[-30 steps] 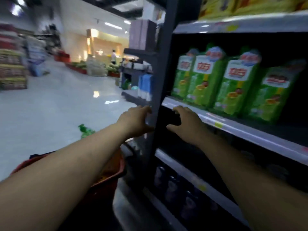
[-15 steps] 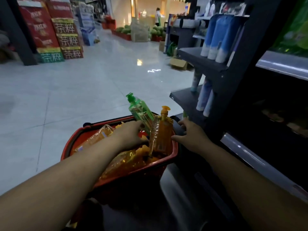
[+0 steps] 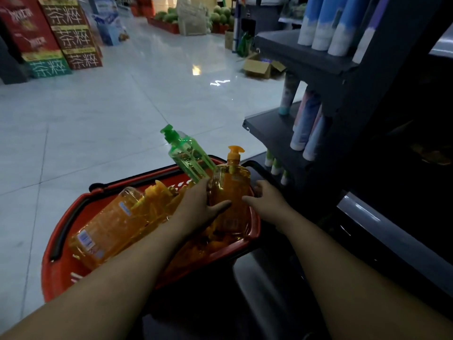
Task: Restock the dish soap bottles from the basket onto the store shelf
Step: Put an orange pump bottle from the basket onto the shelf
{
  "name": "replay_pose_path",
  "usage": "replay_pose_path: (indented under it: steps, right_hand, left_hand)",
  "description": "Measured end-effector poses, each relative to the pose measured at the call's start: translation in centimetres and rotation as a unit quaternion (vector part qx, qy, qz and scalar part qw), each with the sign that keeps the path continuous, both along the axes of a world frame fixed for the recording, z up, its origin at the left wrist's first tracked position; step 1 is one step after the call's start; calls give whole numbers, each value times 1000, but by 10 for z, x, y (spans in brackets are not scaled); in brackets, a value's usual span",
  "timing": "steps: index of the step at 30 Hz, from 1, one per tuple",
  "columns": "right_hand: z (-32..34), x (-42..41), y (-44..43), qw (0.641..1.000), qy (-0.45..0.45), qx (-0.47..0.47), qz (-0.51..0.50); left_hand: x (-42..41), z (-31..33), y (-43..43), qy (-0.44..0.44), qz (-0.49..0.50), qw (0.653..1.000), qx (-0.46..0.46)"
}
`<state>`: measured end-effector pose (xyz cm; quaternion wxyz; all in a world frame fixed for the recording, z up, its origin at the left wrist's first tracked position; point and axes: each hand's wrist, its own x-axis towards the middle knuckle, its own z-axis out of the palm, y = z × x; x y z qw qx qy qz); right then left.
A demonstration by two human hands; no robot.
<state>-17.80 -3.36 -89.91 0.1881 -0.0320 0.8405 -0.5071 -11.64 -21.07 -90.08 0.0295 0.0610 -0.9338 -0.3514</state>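
Observation:
A red basket (image 3: 56, 271) with a black handle sits low in front of me, full of orange dish soap bottles. One orange pump bottle (image 3: 231, 190) stands upright at the basket's right end. My left hand (image 3: 198, 207) grips its left side, thumb across the front. My right hand (image 3: 266, 200) closes on its right side, fingers behind it. A green pump bottle (image 3: 188, 155) leans up behind my left hand. Another orange bottle (image 3: 107, 227) lies on its side to the left. The dark store shelf (image 3: 382, 231) runs along the right.
An end shelf (image 3: 277, 133) to the right of the basket holds blue and white tubes (image 3: 321, 23). An open cardboard box (image 3: 259, 67) lies on the shiny tiled floor. Stacked red and green cartons (image 3: 61, 38) stand far left, a produce display (image 3: 196, 15) at the back.
My view dropped from the shelf of green pouches down to the basket. Both hands came off the shelf edge and now close around the upright orange bottle.

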Motion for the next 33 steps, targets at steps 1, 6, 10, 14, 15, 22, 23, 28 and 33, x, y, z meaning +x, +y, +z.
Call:
replay_pose_path:
  steps: [1, 6, 10, 14, 15, 22, 23, 28, 33]
  right_hand:
    - [-4, 0, -4, 1000, -14, -16, 3]
    - [-17, -5, -13, 994, -52, -86, -33]
    - [-19, -4, -4, 989, -80, -123, -37]
    - [-15, -4, 9, 985, -38, -161, -46]
    - [-11, -4, 13, 982, -35, -179, -48]
    - [30, 7, 33, 955, -75, -286, 38]
    - [38, 10, 37, 956, -61, -284, 37]
    - [74, 29, 66, 971, -9, -237, 21]
    - [100, 61, 123, 980, 1, -199, -11]
  left_hand:
    - [-6, -2, 2, -9, 8, 1000, 8]
    - [-32, -10, 1, -66, 34, 995, 68]
    - [-35, -16, -2, -43, 70, 989, 126]
    - [-28, -6, 4, 3, 82, 981, 174]
    - [-26, 1, 5, 13, 78, 980, 181]
    - [-5, 56, 6, 33, 25, 935, 354]
    - [-3, 62, 8, 29, 22, 928, 372]
    - [13, 81, 29, -4, -14, 917, 399]
    - [33, 96, 77, -57, -59, 900, 428]
